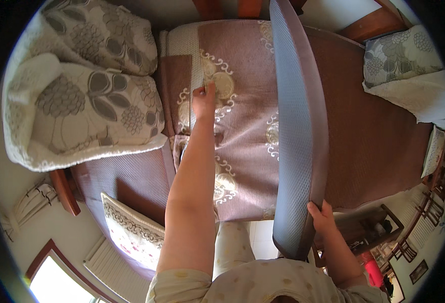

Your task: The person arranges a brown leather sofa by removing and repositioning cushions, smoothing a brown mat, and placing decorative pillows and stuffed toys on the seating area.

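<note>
My right hand [322, 217] grips the near end of a long sofa seat cushion [296, 125], its thumb on the blue-grey mesh face. The cushion stands on its edge. My left hand [204, 100] is curled at the edge of a brown patterned sofa cover [249, 83] and seems to pinch the fabric; its fingertips are partly hidden. Cream circles and scrolls decorate the cover, which lies wrinkled left of the cushion. Beside my left hand runs a pale, bumpy-textured strip [195, 64].
Floral back cushions [105, 110] lean at the left, above a throw pillow [135, 227]. Another floral cushion [396, 57] and a white cloth [415, 94] lie at the right end of the brown seat [370, 132]. Wooden furniture [374, 231] stands at the lower right.
</note>
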{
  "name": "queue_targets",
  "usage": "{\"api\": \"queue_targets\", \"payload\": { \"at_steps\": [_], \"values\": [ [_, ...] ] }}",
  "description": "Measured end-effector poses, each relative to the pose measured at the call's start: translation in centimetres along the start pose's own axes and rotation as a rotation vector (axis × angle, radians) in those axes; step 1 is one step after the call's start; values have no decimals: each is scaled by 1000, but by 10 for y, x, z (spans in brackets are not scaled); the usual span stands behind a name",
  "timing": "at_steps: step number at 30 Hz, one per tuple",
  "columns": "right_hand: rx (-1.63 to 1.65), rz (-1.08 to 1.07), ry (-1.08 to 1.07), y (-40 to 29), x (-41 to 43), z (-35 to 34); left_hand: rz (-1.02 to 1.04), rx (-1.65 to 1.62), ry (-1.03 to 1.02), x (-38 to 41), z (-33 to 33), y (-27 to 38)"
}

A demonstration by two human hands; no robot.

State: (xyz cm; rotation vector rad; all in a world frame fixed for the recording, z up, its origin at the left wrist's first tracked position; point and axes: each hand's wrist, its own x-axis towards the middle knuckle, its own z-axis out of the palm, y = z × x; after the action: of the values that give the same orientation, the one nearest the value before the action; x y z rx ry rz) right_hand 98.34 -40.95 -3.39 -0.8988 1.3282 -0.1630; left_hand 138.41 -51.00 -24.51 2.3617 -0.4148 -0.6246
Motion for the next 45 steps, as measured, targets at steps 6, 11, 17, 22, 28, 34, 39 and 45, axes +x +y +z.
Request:
{"api": "queue_targets", "payload": {
  "at_steps": [6, 11, 17, 22, 28, 34, 39, 45],
  "values": [
    [-219, -75, -75, -12, 1, 7, 147, 250, -114, 53, 4, 81],
    [-435, -48, -228, -10, 13, 17, 160, 311, -53, 72, 8, 69],
    [-362, -72, -176, -21, 21, 23, 1083, 341, 226, -18, 36, 30],
    [-538, -240, -104, -29, 14, 15, 1014, 1103, -1036, -157, 21, 4],
    [-532, -251, -108, -29, 8, 0, 864, 1012, -420, -76, -22, -58],
    [-400, -238, -101, -28, 13, 4, 377, 307, -258, -147, -118, -106],
    [-351, -273, -92, -23, 12, 5, -135, 330, -498, -268, -150, -224],
    [-304, -306, -124, -25, 15, 20, -127, 311, -561, -273, -155, -260]
  ]
}}
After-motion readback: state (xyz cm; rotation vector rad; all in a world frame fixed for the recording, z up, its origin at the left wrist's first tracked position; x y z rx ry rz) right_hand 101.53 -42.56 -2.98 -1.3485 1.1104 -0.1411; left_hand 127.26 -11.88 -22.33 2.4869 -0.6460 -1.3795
